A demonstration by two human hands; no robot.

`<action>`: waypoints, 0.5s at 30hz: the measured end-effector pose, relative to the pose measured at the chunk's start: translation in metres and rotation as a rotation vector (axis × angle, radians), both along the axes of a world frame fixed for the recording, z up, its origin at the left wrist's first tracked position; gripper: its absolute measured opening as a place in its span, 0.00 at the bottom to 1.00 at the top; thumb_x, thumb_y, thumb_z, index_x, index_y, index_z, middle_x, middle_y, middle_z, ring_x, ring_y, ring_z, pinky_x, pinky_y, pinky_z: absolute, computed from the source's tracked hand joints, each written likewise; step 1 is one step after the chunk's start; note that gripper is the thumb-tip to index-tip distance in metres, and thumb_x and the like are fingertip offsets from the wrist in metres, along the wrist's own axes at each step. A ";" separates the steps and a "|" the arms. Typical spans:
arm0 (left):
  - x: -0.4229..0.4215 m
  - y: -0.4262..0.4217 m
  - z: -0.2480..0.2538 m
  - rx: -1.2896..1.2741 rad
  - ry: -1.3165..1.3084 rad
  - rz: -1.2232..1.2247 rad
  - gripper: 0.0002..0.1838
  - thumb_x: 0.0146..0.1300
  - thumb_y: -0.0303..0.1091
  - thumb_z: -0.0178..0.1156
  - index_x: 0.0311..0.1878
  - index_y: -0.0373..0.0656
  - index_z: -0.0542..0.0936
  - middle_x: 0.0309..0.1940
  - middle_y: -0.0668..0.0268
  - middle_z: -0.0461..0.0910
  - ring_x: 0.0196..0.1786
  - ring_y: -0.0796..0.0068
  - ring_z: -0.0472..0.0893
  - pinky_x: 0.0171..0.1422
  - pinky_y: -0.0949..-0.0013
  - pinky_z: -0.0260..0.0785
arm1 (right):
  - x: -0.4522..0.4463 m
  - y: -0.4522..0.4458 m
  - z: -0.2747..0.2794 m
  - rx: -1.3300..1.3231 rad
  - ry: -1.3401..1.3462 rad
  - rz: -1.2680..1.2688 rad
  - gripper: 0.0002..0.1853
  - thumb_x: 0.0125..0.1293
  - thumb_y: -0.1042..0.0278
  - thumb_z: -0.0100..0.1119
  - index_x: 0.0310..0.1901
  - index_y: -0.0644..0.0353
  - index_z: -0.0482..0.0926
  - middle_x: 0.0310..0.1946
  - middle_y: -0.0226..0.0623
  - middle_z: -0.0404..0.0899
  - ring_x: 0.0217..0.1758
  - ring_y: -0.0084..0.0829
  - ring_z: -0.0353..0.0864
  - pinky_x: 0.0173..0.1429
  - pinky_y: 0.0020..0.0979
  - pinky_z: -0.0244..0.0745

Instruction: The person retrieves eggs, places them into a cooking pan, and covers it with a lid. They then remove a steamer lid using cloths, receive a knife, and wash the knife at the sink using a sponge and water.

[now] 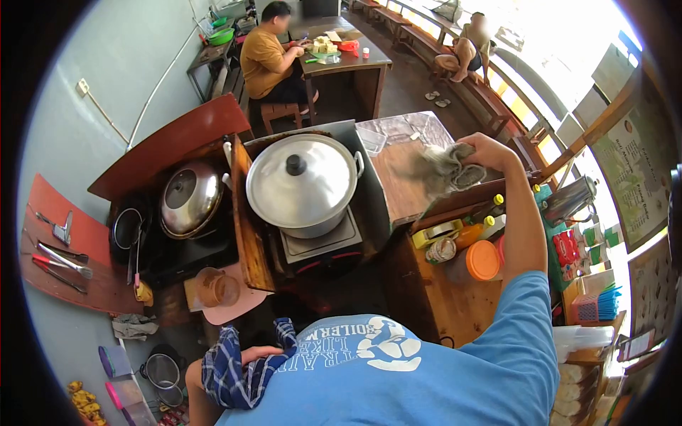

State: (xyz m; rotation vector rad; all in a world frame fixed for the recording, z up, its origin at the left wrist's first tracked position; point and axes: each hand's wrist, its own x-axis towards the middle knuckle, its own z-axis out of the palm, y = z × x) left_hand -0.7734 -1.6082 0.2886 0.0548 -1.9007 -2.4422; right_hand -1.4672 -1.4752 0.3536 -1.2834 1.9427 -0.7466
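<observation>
My right hand (489, 152) is closed on a grey cloth (458, 170), which hangs over the wooden counter top (401, 174) and is partly blurred. Close to my body, my left hand (261, 352) is at the blue checked cloth (238, 373), its fingers partly covered by the fabric. Left of the counter top, a large lidded silver pot (302, 186) stands on a stove (323, 241). A clear plastic container (380, 139) lies at the counter's far left corner.
A lidded pan (192, 200) sits at the left behind a wooden divider (249, 220). Bottles and an orange-lidded jar (483, 260) stand below the counter's right side. One person (270, 60) sits at a far table (355, 65); another person (472, 46) sits on a bench.
</observation>
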 end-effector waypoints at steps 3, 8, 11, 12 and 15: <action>-0.017 0.014 0.003 -0.032 -0.062 0.128 0.17 0.72 0.36 0.59 0.58 0.38 0.75 0.49 0.52 0.80 0.55 0.57 0.78 0.65 0.52 0.66 | -0.045 -0.009 -0.029 0.026 0.595 -0.169 0.18 0.49 0.78 0.62 0.44 0.59 0.87 0.38 0.44 0.87 0.45 0.35 0.87 0.54 0.33 0.78; -0.032 0.015 0.008 -0.118 -0.176 0.528 0.15 0.71 0.36 0.59 0.56 0.39 0.76 0.49 0.56 0.79 0.54 0.62 0.78 0.64 0.57 0.68 | -0.038 -0.026 -0.047 -0.131 0.792 -0.428 0.21 0.49 0.79 0.58 0.47 0.59 0.86 0.42 0.51 0.85 0.49 0.49 0.85 0.56 0.40 0.77; -0.034 -0.013 0.013 -0.242 -0.252 0.891 0.14 0.71 0.35 0.59 0.55 0.39 0.76 0.49 0.58 0.79 0.53 0.65 0.78 0.63 0.61 0.69 | -0.018 -0.038 -0.052 -0.338 0.313 -0.382 0.18 0.50 0.77 0.60 0.45 0.60 0.86 0.35 0.49 0.86 0.41 0.39 0.87 0.50 0.34 0.78; -0.035 -0.029 0.018 -0.302 -0.273 1.011 0.14 0.71 0.35 0.59 0.55 0.39 0.76 0.49 0.59 0.79 0.52 0.66 0.78 0.63 0.62 0.69 | -0.016 -0.038 -0.051 -0.337 0.304 -0.377 0.18 0.50 0.77 0.60 0.45 0.60 0.86 0.35 0.49 0.86 0.41 0.39 0.87 0.50 0.34 0.78; -0.047 -0.105 0.045 -0.696 -0.316 1.249 0.13 0.71 0.35 0.59 0.54 0.40 0.76 0.49 0.61 0.79 0.51 0.69 0.78 0.62 0.65 0.70 | 0.000 -0.039 -0.041 -0.315 0.462 -0.382 0.17 0.52 0.71 0.62 0.45 0.59 0.86 0.30 0.48 0.85 0.37 0.41 0.87 0.46 0.37 0.79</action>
